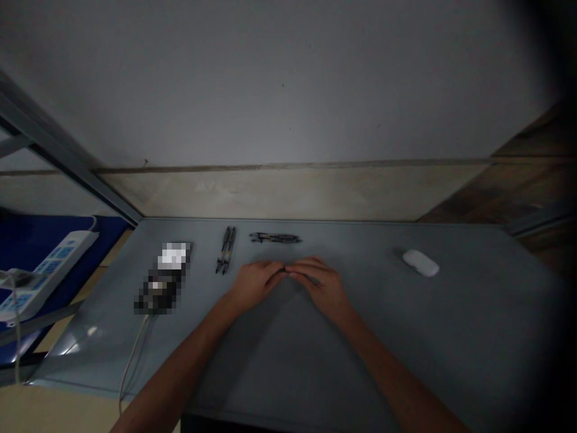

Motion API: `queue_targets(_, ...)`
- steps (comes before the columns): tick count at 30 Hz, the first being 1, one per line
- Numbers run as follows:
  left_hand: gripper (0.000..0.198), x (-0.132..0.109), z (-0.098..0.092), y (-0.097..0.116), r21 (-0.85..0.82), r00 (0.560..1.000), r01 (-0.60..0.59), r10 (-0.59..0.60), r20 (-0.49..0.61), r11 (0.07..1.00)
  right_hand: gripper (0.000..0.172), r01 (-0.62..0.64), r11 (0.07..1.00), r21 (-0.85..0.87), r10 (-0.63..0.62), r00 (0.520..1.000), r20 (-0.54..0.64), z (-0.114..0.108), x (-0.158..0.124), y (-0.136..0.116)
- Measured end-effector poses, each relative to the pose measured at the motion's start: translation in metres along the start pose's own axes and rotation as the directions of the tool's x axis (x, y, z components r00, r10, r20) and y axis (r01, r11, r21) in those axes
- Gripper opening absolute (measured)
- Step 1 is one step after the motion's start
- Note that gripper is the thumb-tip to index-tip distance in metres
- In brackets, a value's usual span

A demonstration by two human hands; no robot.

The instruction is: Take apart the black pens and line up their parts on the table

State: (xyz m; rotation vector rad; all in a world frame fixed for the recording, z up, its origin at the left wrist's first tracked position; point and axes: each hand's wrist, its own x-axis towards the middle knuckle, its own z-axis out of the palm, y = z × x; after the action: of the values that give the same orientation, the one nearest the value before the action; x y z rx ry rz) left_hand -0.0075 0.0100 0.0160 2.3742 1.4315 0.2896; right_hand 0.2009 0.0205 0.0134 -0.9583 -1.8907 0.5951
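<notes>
A person sits or stands at a grey desk [451,337] with both forearms reaching in from the near edge, and the two hands meet near the middle of it. The left hand [255,285] and the right hand [322,288] are both narrow, curled inward with their fingertips almost touching. Between them they hold a slim dark pen-shaped piece [303,276], which lies roughly level across the gap. Its left end sits at the left hand's fingers [276,270], and the rest runs under the right hand's fingers [306,267] and out toward the right. The hands hide much of it, so its exact form cannot be told.

Just beyond the hands, on the far side of the desk, two dark pens [226,249] lie side by side, angled almost straight away from the person. To their right a third dark pen [274,238] lies crosswise near the wall. Further left, a black block with a white patch [166,278] is pixelated too heavily to identify, and a pale cable [133,361] runs from it over the near edge. Well off to the right sits a white wireless mouse [421,263]. Beyond the desk's left edge, a white power strip with blue markings [47,276] lies on a dark blue surface [67,237].
</notes>
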Motion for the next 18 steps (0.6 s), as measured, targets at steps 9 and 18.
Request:
queue_targets(9,0.023,0.0001,-0.0103,-0.0004,-0.112,0.999,-0.007,0.011,0.039,0.994,0.017,0.089,0.995,-0.035,-0.087,0.995,0.037,-0.0004,0.0002,-0.0002)
queue_targets(18,0.027,0.0006,-0.0032,-0.0029,0.047,0.999,-0.041,0.040,0.027,0.998,0.029,-0.257,0.966,-0.027,0.258,0.960,0.111,0.0035,-0.0040,-0.0034)
